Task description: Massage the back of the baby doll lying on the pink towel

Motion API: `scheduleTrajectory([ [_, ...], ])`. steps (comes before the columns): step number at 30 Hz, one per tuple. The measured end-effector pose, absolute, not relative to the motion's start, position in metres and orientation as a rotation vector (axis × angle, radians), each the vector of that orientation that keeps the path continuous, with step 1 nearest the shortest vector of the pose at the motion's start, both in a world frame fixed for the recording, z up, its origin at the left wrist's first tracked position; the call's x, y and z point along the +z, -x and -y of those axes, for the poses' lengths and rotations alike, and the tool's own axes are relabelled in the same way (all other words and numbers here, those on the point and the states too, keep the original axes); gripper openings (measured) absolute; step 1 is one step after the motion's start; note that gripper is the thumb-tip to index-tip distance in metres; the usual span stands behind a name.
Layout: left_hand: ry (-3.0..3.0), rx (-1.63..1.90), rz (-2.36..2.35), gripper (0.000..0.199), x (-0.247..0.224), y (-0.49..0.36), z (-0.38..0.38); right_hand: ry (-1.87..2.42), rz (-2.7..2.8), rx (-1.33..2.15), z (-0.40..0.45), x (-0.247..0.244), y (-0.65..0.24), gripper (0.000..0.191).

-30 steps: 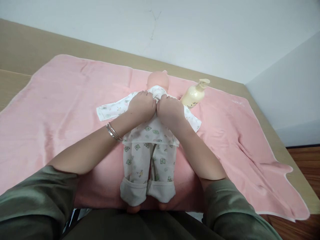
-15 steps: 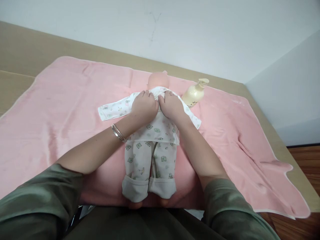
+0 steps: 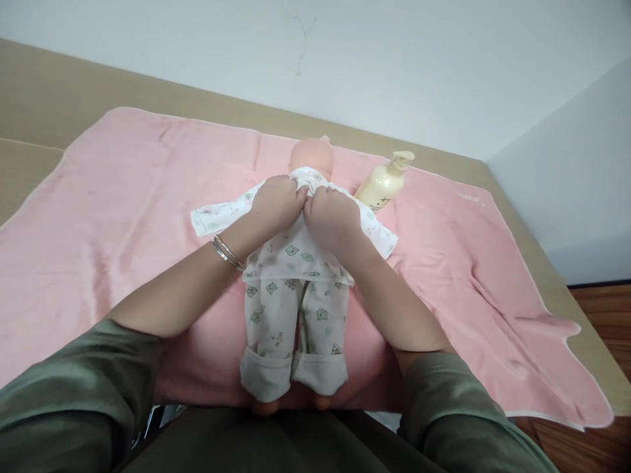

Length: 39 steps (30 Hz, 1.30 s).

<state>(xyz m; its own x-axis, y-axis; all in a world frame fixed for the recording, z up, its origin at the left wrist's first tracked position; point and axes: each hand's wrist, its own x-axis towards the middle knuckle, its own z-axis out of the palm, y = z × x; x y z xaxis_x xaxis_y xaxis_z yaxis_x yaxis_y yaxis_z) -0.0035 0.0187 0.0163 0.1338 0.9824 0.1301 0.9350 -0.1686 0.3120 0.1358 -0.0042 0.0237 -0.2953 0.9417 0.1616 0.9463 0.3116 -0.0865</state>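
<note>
A baby doll [image 3: 311,156] lies on its back or front, I cannot tell which, with its head away from me. It wears a white printed shirt [image 3: 296,253] and matching trousers [image 3: 323,315] with turned-up cuffs. My left hand [image 3: 280,202] is closed on the shirt's upper middle, just below the collar. Right beside it, my right hand [image 3: 331,213] pinches the same part of the cloth. The fingertips nearly meet, and the bit of cloth between them is mostly hidden. Both shirt sleeves stretch out sideways, and the doll's feet show below the cuffs.
A pale yellow pump bottle [image 3: 382,187] lies tilted by the doll's sleeve on the right. Under everything spreads a pink blanket [image 3: 148,197] over a wooden table [image 3: 44,85]. A white wall [image 3: 394,72] stands behind, and the blanket's right corner hangs past the table edge.
My right hand has slid slightly down and left on the shirt, its fingers now more curled. My left hand has shifted a little left. The doll and bottle stay in place.
</note>
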Motion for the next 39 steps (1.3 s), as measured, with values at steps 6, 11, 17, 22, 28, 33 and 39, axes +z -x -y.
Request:
scheduleTrajectory([
  [6, -2.512, 0.411, -1.736, 0.043, 0.018, -0.002, -0.003, 1.708, 2.307, 0.315, -0.031, 0.024, -0.149, 0.043],
  [11, -2.420, 0.642, -1.767, 0.046, -0.004, 0.002, -0.011, 1.758, 2.314, 0.199, -0.010, 0.024, -0.133, 0.051],
  [17, -2.179, 0.726, -1.848, 0.043, -0.010, 0.004, -0.024, 1.628, 2.363, 0.191, 0.003, 0.021, -0.129, 0.052],
  [22, -2.509, 0.670, -1.739, 0.038, 0.002, -0.006, 0.006, 1.672, 2.360, 0.214, -0.024, 0.021, -0.143, 0.051],
  [28, -2.403, 0.618, -1.788, 0.030, 0.010, 0.000, 0.001, 1.661, 2.534, -0.050, -0.010, 0.026, -0.140, 0.048],
  [33, -2.205, 0.759, -1.811, 0.035, -0.006, 0.007, -0.027, 1.645, 2.609, -0.208, 0.021, 0.029, -0.129, 0.047],
  [39, -2.037, 0.985, -1.750, 0.043, -0.024, 0.004, -0.030, 1.587, 2.410, 0.186, -0.004, 0.019, -0.132, 0.055],
])
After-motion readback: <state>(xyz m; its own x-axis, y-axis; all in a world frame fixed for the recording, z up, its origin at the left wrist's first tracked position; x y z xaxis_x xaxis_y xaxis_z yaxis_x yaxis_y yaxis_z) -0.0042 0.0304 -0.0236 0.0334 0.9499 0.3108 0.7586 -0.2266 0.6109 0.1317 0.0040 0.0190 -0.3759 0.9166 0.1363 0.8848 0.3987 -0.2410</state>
